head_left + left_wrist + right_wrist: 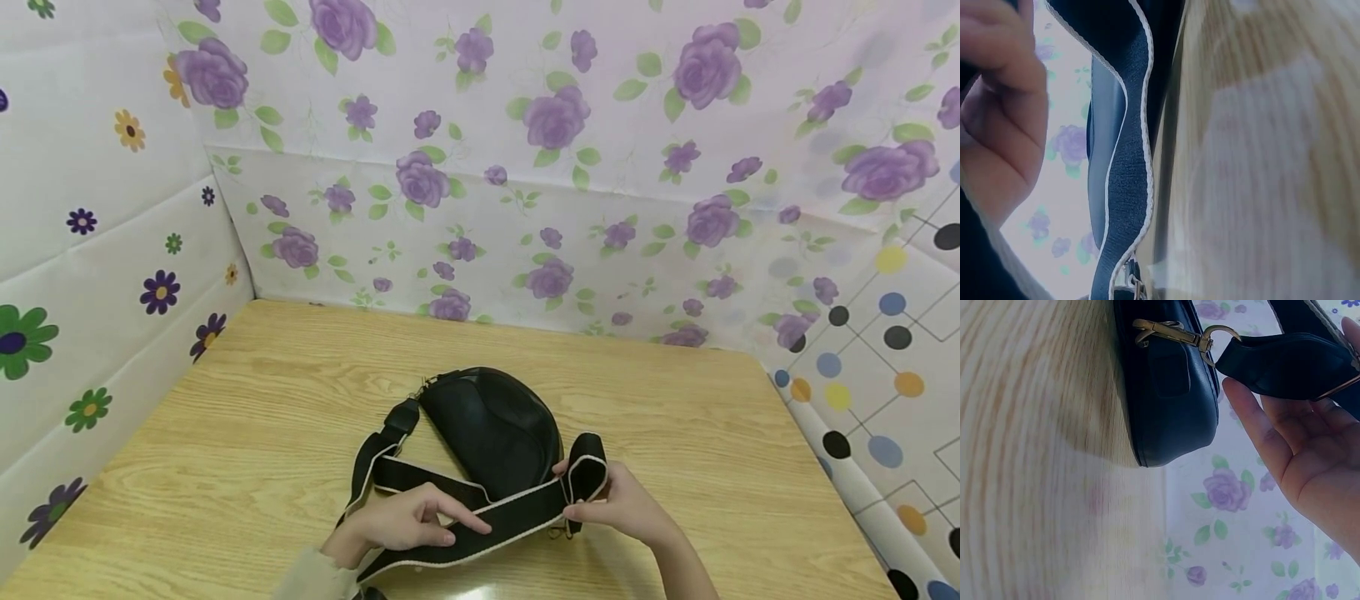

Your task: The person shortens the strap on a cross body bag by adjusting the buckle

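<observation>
A black half-moon shoulder bag [483, 429] lies on the table, its wide black strap [517, 512] edged in white. My left hand [408, 518] holds the strap in front of the bag, index finger and thumb stretched over the webbing; in the left wrist view its other fingers [1007, 94] are curled, partly out of frame. At the strap's right end, my right hand [626, 504] pinches it where the webbing loops up. The right wrist view shows fingers under the leather tab [1285, 362], which a gold clasp [1175, 332] joins to the bag.
The wooden table [697, 417] reaches back to a wall cloth [495, 217] with purple flowers. Flower-print cloth [112, 275] stands at the left, and dotted cloth [885, 400] at the right. Another leather strap tab [401, 417] lies at the bag's left corner.
</observation>
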Demonstrator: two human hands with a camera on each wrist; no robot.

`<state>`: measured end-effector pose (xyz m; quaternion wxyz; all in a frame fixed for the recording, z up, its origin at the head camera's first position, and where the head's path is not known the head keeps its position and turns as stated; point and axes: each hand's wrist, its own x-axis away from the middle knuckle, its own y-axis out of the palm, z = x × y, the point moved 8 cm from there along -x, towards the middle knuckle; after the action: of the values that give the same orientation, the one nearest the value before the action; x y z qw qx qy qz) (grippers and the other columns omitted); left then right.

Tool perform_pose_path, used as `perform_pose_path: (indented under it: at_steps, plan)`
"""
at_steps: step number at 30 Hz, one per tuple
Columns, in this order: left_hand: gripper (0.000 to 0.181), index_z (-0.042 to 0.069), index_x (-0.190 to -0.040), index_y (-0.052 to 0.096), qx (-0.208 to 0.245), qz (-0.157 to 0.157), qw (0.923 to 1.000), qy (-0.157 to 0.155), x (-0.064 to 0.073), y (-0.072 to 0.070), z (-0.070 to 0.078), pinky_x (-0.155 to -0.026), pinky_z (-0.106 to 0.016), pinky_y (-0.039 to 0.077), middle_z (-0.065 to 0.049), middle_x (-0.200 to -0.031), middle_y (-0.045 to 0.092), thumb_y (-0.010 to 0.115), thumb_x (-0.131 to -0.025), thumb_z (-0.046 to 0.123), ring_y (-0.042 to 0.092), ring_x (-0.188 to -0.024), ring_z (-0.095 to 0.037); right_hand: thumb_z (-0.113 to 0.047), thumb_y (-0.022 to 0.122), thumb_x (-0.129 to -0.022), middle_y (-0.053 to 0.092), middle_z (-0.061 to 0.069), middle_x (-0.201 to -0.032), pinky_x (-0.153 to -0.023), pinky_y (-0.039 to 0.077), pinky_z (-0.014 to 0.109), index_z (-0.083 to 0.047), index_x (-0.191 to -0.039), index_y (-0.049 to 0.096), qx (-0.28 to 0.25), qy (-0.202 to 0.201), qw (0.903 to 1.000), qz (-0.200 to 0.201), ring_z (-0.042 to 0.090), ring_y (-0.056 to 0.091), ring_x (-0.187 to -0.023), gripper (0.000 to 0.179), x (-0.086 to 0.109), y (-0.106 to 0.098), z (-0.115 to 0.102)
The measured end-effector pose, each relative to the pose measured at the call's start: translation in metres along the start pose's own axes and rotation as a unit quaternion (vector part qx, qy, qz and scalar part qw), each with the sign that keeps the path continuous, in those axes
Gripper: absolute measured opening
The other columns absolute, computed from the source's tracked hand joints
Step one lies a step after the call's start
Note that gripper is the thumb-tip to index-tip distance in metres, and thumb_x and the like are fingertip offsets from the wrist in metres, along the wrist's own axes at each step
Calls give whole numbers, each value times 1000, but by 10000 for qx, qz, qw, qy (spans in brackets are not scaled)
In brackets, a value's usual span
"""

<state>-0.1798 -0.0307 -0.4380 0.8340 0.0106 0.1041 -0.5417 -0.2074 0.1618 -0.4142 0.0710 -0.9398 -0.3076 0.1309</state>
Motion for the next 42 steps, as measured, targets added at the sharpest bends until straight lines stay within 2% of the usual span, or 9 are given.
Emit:
perform_pose_path:
  at_steps: [1, 3, 5, 6, 10, 13, 28, 34, 42]
  plan:
    - [31, -10, -118, 52, -10, 2, 10000, -16, -1, 0, 0, -36, -17, 27, -13, -85, 62, 48, -87, -6, 24, -36, -5, 6, 64, -77, 58, 14, -100, -65, 49, 33, 10, -111, 53, 2, -10, 10000, -1, 16, 58, -80, 36, 0, 0, 0]
    - [30, -12, -115, 53, -150, 28, 9999, 30, -2, 0, 0, -37, -17, 26, -13, -59, 50, 48, -86, -9, 23, -36, -6, 6, 64, -77, 57, 15, -100, -66, 49, 33, 9, -111, 53, 10, -28, 10000, -2, 16, 58, -82, 36, 0, 0, -1]
    - [28, -14, -113, 54, -265, 117, 9996, 58, -3, -2, 0, -38, -17, 25, -11, -47, 31, 49, -85, -10, 22, -38, -6, 6, 64, -77, 57, 15, -101, -65, 49, 33, 10, -111, 53, 48, -52, 10000, 3, 17, 58, -83, 36, 0, 0, -1]
    - [27, -13, -112, 55, -304, 197, 9993, 34, -3, -3, 0, -39, -17, 25, -9, -46, 26, 50, -86, -8, 22, -39, -6, 5, 64, -77, 57, 15, -101, -65, 49, 33, 10, -111, 53, 79, -62, 9999, 11, 16, 58, -84, 36, 1, -1, -1]
    - [25, -11, -107, 59, -382, 563, 9975, -177, -3, -8, -1, -41, -17, 25, -8, -47, 30, 56, -86, 2, 24, -42, -4, 5, 65, -77, 58, 12, -102, -66, 49, 32, 10, -110, 53, 168, -90, 9998, 22, 16, 57, -86, 36, 1, -1, 0]
    - [26, -11, -106, 60, -321, 674, 9968, -272, -3, -9, -1, -42, -16, 25, -8, -47, 31, 58, -85, 5, 25, -43, -3, 5, 65, -76, 58, 11, -101, -67, 49, 32, 10, -110, 53, 199, -106, 9997, 1, 15, 58, -85, 37, 1, -1, 0]
    - [25, -12, -105, 60, -277, 560, 9978, -203, 5, -13, 2, -41, -15, 26, -15, -45, 34, 58, -85, 4, 25, -42, -2, 2, 65, -77, 59, 10, -99, -67, 48, 32, 10, -110, 53, 343, 89, 9994, -29, 14, 57, -84, 36, 2, 0, 7]
    - [25, -11, -105, 61, -342, 531, 9977, -228, 5, -15, 3, -41, -15, 25, -13, -45, 30, 58, -86, 5, 23, -41, -3, 3, 65, -77, 59, 12, -100, -67, 49, 33, 13, -109, 52, 272, 74, 9996, -47, 14, 58, -85, 36, 3, 0, 8]
    - [26, -11, -106, 61, -348, 500, 9977, -298, 8, -16, 3, -40, -15, 25, -13, -44, 28, 58, -85, 5, 22, -40, -3, 1, 66, -77, 60, 9, -97, -68, 48, 33, 7, -110, 54, 314, 196, 9993, -79, 15, 59, -83, 36, 3, 1, 8]
